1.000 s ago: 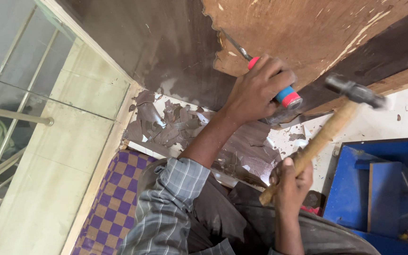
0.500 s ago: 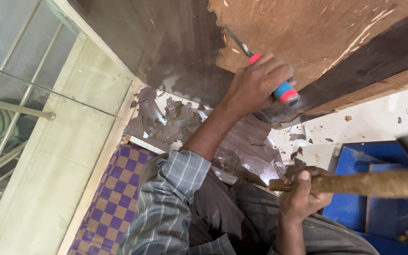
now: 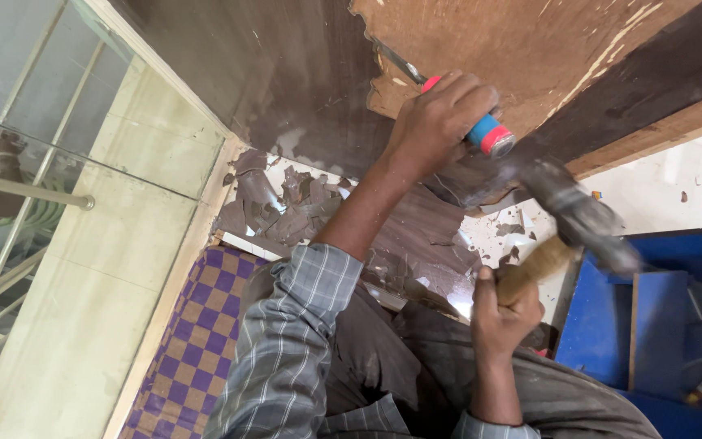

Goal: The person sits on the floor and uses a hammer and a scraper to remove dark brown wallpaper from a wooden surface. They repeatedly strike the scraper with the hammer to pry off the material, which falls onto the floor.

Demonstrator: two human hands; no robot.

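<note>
The hammer (image 3: 566,223) is smeared by motion, so its dark metal head is hard to make out; only the pale wooden handle near the grip reads clearly. The right hand (image 3: 501,313) is wrapped tight round that handle, low and right of centre. Above it, the left hand (image 3: 440,122) is clamped on a chisel (image 3: 481,130), hiding most of its red-and-blue handle; only the capped end and a thin steel blade show. The blade tip sits against the wooden panel (image 3: 530,49), at the ragged edge where dark brown laminate (image 3: 286,65) gives way to bare, rough reddish board. Brittle laminate chips (image 3: 286,203) lie heaped on the floor below. A blue box (image 3: 652,325) at the right is cut off by the frame.
</note>
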